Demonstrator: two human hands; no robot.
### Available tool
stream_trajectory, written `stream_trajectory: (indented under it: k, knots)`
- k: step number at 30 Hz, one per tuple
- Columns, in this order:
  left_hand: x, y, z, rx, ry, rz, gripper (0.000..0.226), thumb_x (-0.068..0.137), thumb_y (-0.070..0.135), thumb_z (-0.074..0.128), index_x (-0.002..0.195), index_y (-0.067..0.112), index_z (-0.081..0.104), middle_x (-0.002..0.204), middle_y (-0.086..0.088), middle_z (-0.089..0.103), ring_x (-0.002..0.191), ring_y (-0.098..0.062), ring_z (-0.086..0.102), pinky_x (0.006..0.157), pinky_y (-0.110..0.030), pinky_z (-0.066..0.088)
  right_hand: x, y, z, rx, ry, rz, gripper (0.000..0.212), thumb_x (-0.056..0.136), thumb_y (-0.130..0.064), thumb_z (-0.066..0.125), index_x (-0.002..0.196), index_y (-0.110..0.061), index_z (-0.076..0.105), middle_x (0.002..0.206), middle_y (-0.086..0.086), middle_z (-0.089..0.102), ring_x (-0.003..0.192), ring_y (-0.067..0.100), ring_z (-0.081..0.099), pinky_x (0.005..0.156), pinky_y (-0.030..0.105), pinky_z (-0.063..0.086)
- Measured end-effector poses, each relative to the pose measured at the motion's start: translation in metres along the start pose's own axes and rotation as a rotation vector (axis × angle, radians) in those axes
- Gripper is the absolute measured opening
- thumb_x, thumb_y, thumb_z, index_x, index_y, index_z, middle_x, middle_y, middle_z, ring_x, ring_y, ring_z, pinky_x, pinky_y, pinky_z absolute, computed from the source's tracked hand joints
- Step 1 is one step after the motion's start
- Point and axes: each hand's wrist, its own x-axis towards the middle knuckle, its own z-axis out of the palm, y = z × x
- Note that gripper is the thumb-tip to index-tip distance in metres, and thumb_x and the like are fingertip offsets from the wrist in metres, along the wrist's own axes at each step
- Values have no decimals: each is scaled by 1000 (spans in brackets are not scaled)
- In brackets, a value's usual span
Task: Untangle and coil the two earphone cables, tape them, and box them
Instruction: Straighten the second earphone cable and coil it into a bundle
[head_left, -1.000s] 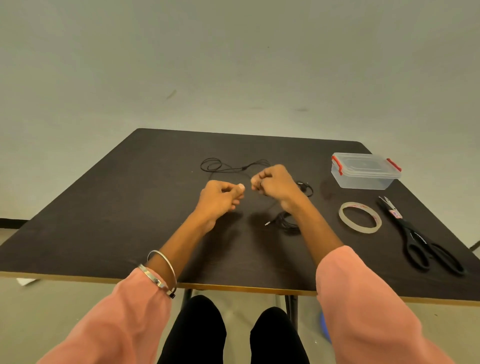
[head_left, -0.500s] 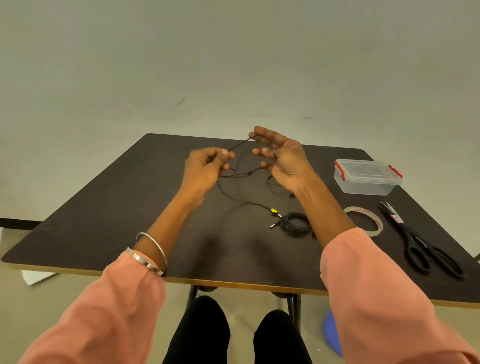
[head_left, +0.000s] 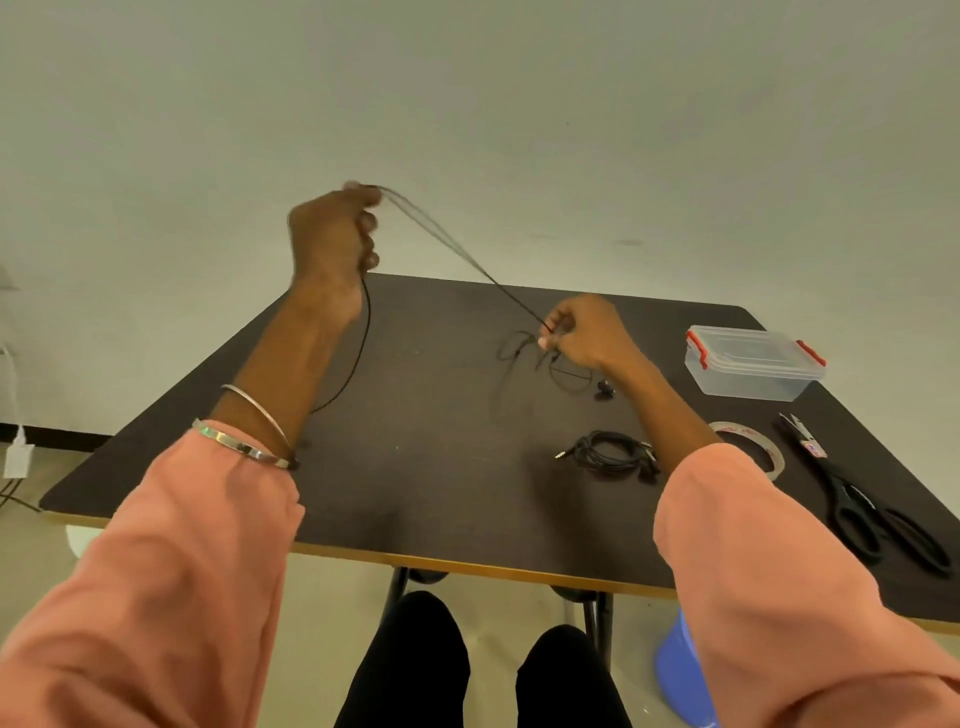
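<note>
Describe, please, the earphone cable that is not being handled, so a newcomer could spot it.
On the dark table, look just left of the right forearm, near the tape roll. The coiled earphone cable lies flat in a tight black bundle, unlike the stretched cable held between both hands.

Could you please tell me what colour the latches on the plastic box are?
Red: the latches on the clear plastic box, seen in the head view.

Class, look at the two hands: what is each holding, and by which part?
Both hold one thin black earphone cable: the left hand pinches its raised end, the right hand pinches it lower, beside the tangle.
</note>
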Motion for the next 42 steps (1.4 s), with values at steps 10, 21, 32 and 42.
stream_trajectory:
  k: [10,21,32,42]
  knots:
    - [25,15,-18,-348,146,-68,17,96,16,51,86,14,65,60,4,53,39,-6,31,43,-19,28,11,49,-8,-155,38,219,28,92,-22,59,85,5,63,88,23,66,81,35,63,70,38,50]
    - [0,-37,7,894,-137,-156,63,90,42,62,129,-5,47,112,-16,68,73,-10,66,62,-27,44,18,-27,-55,527,396,-323,16,90,-3,60,102,-4,72,103,6,71,94,2,66,84,15,51]
    - [-40,-51,47,493,-468,-129,28,93,34,60,87,11,73,93,3,72,81,0,60,81,-22,45,14,-50,-32,122,273,-379,23,86,-14,68,107,-6,71,103,8,72,89,7,62,73,-1,36]
    - [-11,-28,19,110,86,-56,29,96,30,54,74,15,67,73,0,71,58,-9,51,49,-22,33,10,-3,-22,16,-93,-173,20,86,-19,70,103,-9,72,101,5,71,90,13,60,77,21,41]
